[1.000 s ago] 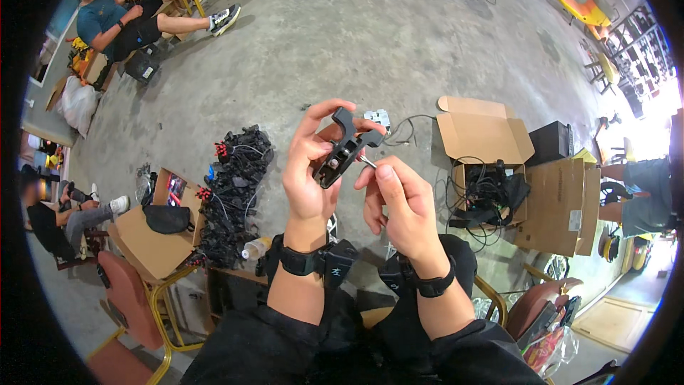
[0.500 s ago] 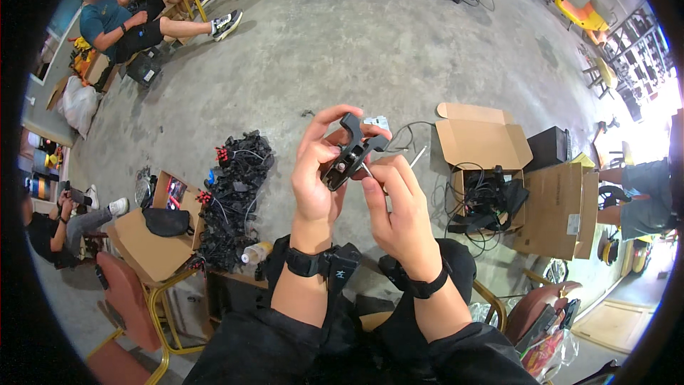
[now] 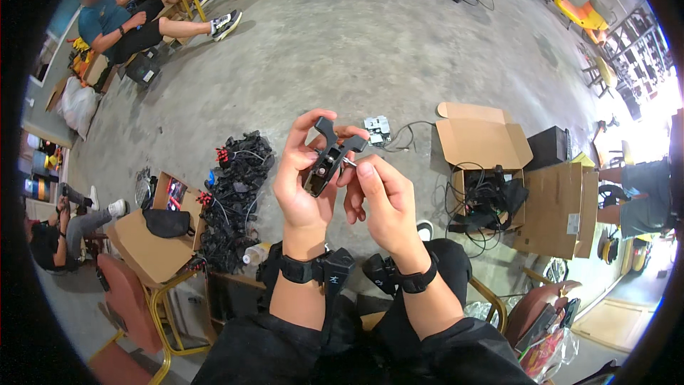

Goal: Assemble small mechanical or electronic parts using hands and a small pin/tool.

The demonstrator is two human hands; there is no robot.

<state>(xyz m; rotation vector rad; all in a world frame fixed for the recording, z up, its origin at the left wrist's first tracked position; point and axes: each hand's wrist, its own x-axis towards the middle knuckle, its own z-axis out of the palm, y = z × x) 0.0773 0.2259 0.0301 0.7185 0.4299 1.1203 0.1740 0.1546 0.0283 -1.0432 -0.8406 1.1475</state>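
A black forked plastic part (image 3: 330, 154) with a dark, screw-like round spot in its body is held up in front of me. My left hand (image 3: 301, 196) is closed around it, fingers behind and thumb at its side. On the part's right side, my right hand (image 3: 388, 203) pinches a thin metal hex key (image 3: 349, 162) between thumb and forefinger. The key's tip points at the part; whether it is seated in a screw I cannot tell. Most of the key is hidden behind my right fingers, whose lower ones are curled.
A heap of black parts (image 3: 231, 214) lies left, next to an open carton (image 3: 153, 246) and a bottle (image 3: 255, 252). Ahead on the floor is a silvery-grey part (image 3: 377, 128) with a cable. Right stands a carton of cables (image 3: 491, 199). Other people sit at the left.
Both hands have shifted a little left with the black part. My right fingers have turned, and the key's long pale end no longer shows beside them.
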